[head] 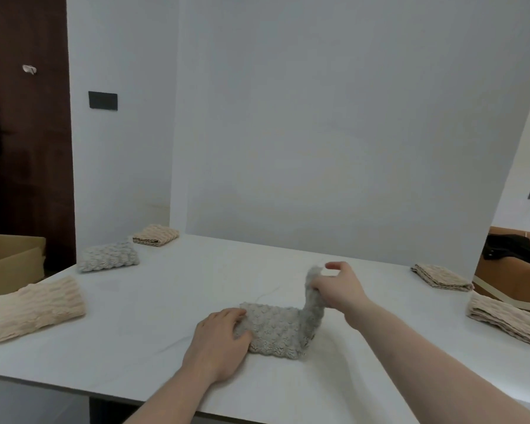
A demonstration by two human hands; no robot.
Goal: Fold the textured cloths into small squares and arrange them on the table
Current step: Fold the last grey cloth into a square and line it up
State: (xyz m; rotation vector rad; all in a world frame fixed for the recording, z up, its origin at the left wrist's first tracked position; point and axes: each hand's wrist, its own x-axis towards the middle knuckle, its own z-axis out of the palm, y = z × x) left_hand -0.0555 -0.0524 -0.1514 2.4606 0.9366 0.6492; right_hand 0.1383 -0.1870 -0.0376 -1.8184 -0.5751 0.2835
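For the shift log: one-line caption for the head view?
Left hand pins the grey cloth on the table while right hand lifts its end.

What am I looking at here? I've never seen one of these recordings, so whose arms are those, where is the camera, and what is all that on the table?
There is no machine here: a person works with bare hands, and the single picture comes from a camera worn on their head, looking forward and down.

The white table holds folded textured cloths: two beige ones and a grey one on the left, two more beige ones on the right.

In the middle lies the grey cloth being folded. The left hand rests on its left end, holding it down. The right hand pinches its right end and holds it lifted off the table.

A cardboard box stands at far left.
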